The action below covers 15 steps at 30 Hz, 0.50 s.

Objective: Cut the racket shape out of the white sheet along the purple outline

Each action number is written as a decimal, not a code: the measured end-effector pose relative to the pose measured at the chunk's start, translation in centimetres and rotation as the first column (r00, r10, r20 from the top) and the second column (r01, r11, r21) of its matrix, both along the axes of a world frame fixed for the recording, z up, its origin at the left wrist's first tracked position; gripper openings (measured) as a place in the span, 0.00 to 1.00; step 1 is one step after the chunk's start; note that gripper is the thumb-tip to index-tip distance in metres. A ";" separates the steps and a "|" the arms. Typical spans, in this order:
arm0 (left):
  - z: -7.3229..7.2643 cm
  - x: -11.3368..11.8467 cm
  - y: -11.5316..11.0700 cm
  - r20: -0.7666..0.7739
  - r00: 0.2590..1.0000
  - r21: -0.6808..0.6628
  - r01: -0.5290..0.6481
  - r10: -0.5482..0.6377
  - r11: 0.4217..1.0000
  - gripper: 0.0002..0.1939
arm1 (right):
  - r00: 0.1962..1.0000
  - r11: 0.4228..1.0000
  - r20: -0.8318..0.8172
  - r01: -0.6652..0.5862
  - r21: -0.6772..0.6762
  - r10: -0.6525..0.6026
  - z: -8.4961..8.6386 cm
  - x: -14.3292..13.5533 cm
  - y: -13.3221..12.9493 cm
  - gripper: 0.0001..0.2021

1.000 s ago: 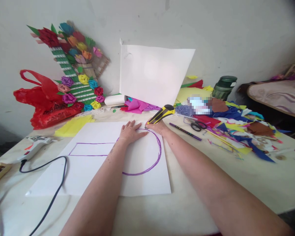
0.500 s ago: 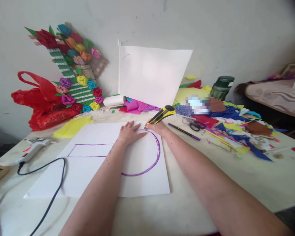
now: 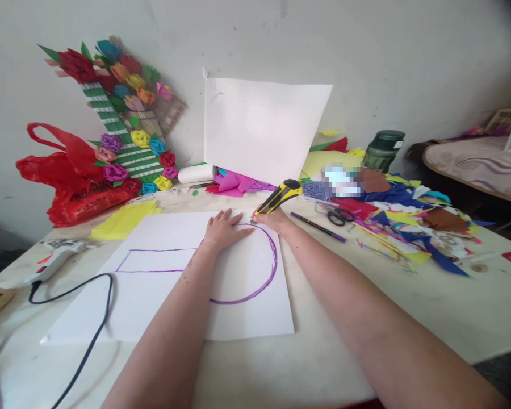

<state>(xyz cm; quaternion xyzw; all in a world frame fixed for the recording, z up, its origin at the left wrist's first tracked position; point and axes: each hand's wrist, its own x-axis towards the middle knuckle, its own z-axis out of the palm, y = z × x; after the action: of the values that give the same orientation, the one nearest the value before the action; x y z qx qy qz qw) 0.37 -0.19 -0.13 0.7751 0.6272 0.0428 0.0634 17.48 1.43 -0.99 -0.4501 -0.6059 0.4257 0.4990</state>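
A white board (image 3: pixel 162 307) lies flat before me, marked with a purple outline of a circle joined to a long rectangle. My left hand (image 3: pixel 224 230) presses on it with fingers spread, near the circle's upper left. In my right hand (image 3: pixel 272 218) is a yellow and black box cutter (image 3: pixel 279 199). Its handle leans up to the right, and its tip meets the board by the top of the purple circle. My left forearm covers the part where rectangle and circle join.
Right of the board lie a purple pen (image 3: pixel 318 227), black scissors (image 3: pixel 341 216) and a heap of coloured scraps (image 3: pixel 409 213). A glue gun (image 3: pixel 57 261) with a black cord sits at left. Behind are a red bag (image 3: pixel 68 187), paper flowers (image 3: pixel 162 162) and a green bottle (image 3: pixel 384 151).
Both hands and the box cutter keep almost the same place on the board. The view has shifted very slightly.
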 end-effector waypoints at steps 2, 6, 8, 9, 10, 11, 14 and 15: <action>0.1 0.0 0.0 0.003 1.000 -0.002 0.002 -0.002 1.000 0.40 | 1.000 1.000 -0.001 0.007 -0.002 -0.007 0.0 0.0 0.0 0.02; 0.1 0.0 -0.1 0.005 1.000 0.006 0.004 -0.004 1.000 0.40 | 1.000 1.000 0.022 0.007 0.007 -0.007 0.1 -0.1 0.0 0.02; 0.1 0.0 -0.1 0.003 1.000 0.003 0.007 -0.007 1.000 0.40 | 1.000 1.000 0.026 0.001 0.012 -0.001 0.2 -0.2 0.0 0.01; 0.1 0.0 -0.1 0.002 1.000 0.002 0.008 -0.008 1.000 0.40 | 1.000 1.000 0.031 -0.001 0.011 0.001 0.3 -0.2 0.0 0.02; 0.1 0.0 -0.1 0.002 1.000 0.001 0.008 -0.008 1.000 0.40 | 0.999 1.000 0.039 -0.002 0.007 0.002 0.5 -0.2 0.0 0.02; 0.1 0.0 0.0 0.001 1.000 0.000 0.008 -0.008 1.000 0.40 | 0.999 1.000 0.048 -0.001 -0.002 0.001 0.6 -0.2 0.0 0.02; 0.1 0.1 0.0 0.001 1.000 -0.004 0.004 -0.004 1.000 0.40 | 0.998 0.999 0.063 0.006 -0.053 -0.002 0.8 -0.1 -0.3 0.03; 0.1 0.1 0.0 -0.001 1.000 -0.005 0.003 -0.003 1.000 0.40 | 0.998 0.998 0.059 0.005 -0.070 -0.001 0.8 -0.1 -0.4 0.03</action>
<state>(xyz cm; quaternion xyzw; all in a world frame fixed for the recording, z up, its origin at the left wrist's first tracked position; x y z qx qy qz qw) 0.43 -0.17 -0.02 0.7758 0.6263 0.0407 0.0653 17.40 1.02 -0.16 -0.4807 -0.6043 0.4326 0.4655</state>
